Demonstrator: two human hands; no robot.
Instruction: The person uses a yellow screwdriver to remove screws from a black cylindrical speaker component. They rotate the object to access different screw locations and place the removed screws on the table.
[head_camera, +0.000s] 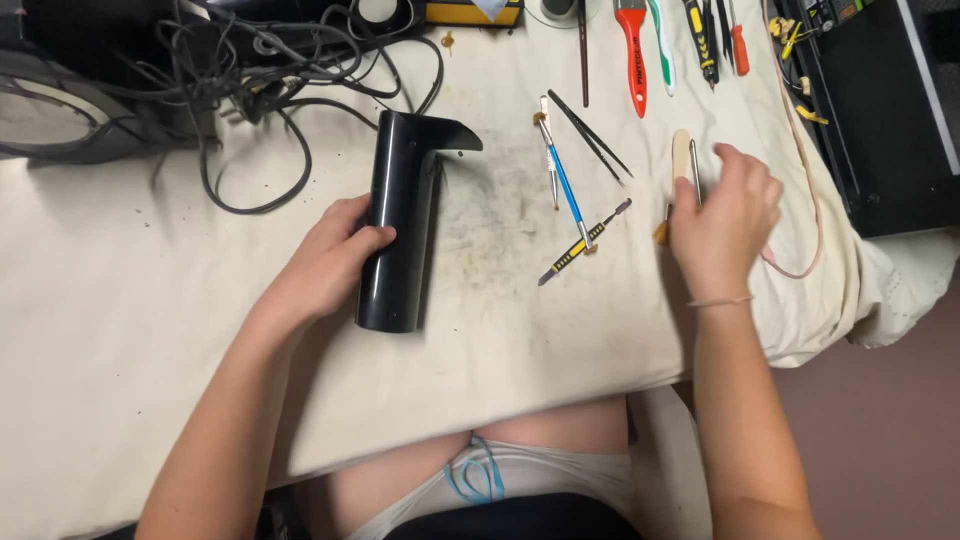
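Nearest, the left hand (330, 262) lies curled against the side of a glossy black tube (400, 215), fingers wrapped partway round it and steadying it on the cloth-covered tabletop (150, 320). That tube lies flat just left of centre, its flared, angled end pointing toward 12 o'clock. At about 3 o'clock from it, the right hand (722, 215) hovers low over the cloth, fingers drawn together round a thin metal tool (694, 165), seemingly pinching it beside a pale wooden stick (681, 150). Between the hands lie a yellow-and-black pry tool (583, 243), a blue-handled pick (562, 170) and black tweezers (590, 135), none of them being touched. Farther off, toward 1 o'clock, a red-handled brush (632, 55) and several screwdrivers (715, 40) sit in a row, and at 11 o'clock a tangle of black cables (260, 70). Judging by this, work on the tube looks barely begun: its body appears closed and whole, with a tool only just being selected.
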